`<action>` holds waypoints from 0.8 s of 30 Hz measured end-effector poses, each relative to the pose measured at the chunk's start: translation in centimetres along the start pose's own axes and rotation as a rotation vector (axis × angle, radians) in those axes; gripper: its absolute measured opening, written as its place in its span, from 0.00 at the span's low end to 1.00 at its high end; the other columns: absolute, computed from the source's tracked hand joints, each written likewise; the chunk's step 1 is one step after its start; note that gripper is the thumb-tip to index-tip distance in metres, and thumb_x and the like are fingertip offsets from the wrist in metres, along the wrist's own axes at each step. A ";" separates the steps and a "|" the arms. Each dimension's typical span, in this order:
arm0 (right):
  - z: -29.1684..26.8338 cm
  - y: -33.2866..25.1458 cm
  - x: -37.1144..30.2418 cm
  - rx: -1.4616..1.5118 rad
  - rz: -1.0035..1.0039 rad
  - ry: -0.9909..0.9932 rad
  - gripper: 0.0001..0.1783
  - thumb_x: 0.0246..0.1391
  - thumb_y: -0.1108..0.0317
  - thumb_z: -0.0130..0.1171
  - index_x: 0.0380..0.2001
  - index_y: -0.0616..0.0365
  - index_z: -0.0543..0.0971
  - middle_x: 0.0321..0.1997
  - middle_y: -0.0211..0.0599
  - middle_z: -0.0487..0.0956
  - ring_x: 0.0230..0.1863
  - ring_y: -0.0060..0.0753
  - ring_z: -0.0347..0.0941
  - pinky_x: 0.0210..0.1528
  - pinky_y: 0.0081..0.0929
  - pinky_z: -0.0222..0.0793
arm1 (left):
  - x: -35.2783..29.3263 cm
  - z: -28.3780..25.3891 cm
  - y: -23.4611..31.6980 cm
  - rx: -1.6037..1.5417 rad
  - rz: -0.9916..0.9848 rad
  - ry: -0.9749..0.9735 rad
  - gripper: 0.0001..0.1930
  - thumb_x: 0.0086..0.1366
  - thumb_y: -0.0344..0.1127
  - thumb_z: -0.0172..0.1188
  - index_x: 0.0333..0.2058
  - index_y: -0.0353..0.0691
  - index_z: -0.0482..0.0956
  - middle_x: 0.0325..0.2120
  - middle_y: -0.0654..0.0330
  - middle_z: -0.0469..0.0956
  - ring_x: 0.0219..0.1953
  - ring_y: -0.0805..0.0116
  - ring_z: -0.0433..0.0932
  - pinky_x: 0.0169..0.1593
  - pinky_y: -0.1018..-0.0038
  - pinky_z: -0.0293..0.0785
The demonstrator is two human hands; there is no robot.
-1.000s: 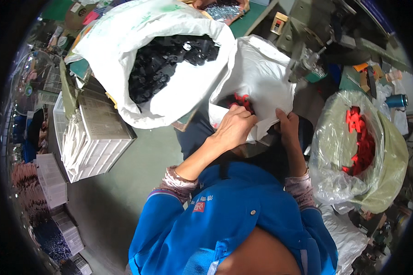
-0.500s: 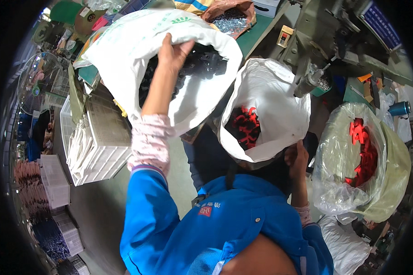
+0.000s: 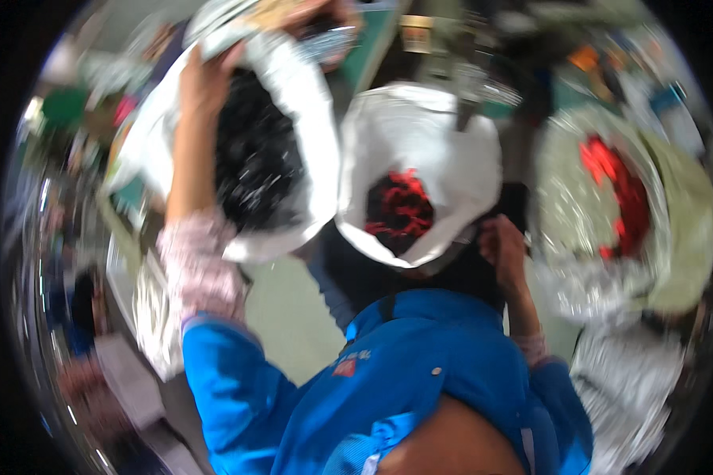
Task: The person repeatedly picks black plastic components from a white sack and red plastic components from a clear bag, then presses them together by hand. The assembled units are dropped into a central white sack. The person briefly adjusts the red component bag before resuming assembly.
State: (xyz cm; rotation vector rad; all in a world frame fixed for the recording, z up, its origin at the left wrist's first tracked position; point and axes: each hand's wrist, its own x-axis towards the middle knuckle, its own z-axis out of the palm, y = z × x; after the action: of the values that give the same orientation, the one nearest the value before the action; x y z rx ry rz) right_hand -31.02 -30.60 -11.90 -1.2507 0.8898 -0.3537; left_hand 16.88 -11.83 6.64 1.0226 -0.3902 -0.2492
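Observation:
At the upper left, my left hand [image 3: 206,79] is at the far rim of a large white sack [image 3: 313,119], its blurred fingers closed over the cloth. Inside that sack lies a heap of shiny black pieces [image 3: 255,158], too smeared to name. A second white bag [image 3: 459,174] stands open in front of my body, with red and black small pieces [image 3: 400,207] at its bottom. My right hand [image 3: 503,247] is low beside this bag's near right side. Its fingers look curled, but blur hides whether they hold anything.
On the right stands a clear plastic-lined bag [image 3: 586,261] with red pieces [image 3: 626,198] inside. Machine parts [image 3: 467,79] rise behind the middle bag. A white bundle [image 3: 626,380] lies at the lower right, and white crates [image 3: 127,380] line the left.
The view has shifted and blurred. My left hand has drawn the sack's rim away and to the left, so the mouth shows more black pieces. My right hand stays beside the middle bag.

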 end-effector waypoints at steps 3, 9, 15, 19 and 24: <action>-0.3 -0.3 -0.7 0.015 -0.055 -0.055 0.20 0.66 0.53 0.46 0.32 0.59 0.76 0.23 0.30 0.75 0.21 0.20 0.68 0.23 0.18 0.64 | -1.0 -5.6 -0.5 0.063 -0.091 -0.237 0.22 0.70 0.41 0.49 0.53 0.27 0.68 0.53 0.49 0.73 0.56 0.56 0.71 0.63 0.59 0.64; -2.9 -3.0 -1.6 -0.113 -0.147 0.015 0.18 0.64 0.56 0.49 0.33 0.62 0.76 0.23 0.33 0.76 0.21 0.21 0.71 0.24 0.21 0.67 | -3.7 -5.6 -2.9 -0.115 -0.219 -0.020 0.24 0.68 0.39 0.54 0.53 0.22 0.64 0.52 0.41 0.67 0.55 0.53 0.69 0.61 0.65 0.71; -7.9 -5.4 -1.9 -0.082 -0.248 0.066 0.15 0.63 0.59 0.50 0.36 0.61 0.77 0.23 0.30 0.76 0.20 0.18 0.70 0.19 0.17 0.63 | -11.1 -3.9 -4.5 -0.090 -0.189 0.126 0.19 0.68 0.38 0.53 0.47 0.25 0.70 0.43 0.49 0.75 0.46 0.62 0.75 0.48 0.72 0.75; -9.6 -9.1 -2.6 0.172 -0.158 0.096 0.15 0.64 0.60 0.50 0.36 0.60 0.78 0.23 0.29 0.77 0.18 0.15 0.69 0.17 0.14 0.59 | -15.9 1.3 -6.3 -0.087 -0.262 -0.050 0.13 0.68 0.36 0.52 0.46 0.32 0.74 0.38 0.57 0.77 0.36 0.71 0.75 0.39 0.78 0.72; -14.9 -9.0 -3.5 -0.426 -0.536 0.594 0.11 0.60 0.65 0.54 0.38 0.62 0.77 0.25 0.33 0.78 0.24 0.22 0.73 0.26 0.21 0.67 | -20.4 11.3 -10.7 0.112 -0.343 -0.419 0.09 0.66 0.31 0.56 0.42 0.33 0.75 0.31 0.57 0.78 0.29 0.72 0.75 0.35 0.77 0.73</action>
State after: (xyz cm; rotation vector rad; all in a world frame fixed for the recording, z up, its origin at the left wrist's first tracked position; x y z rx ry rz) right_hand -42.28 -41.07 -2.95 -1.8260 1.1569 -1.0428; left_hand -6.57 -18.22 -1.48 1.1458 -0.6110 -0.7639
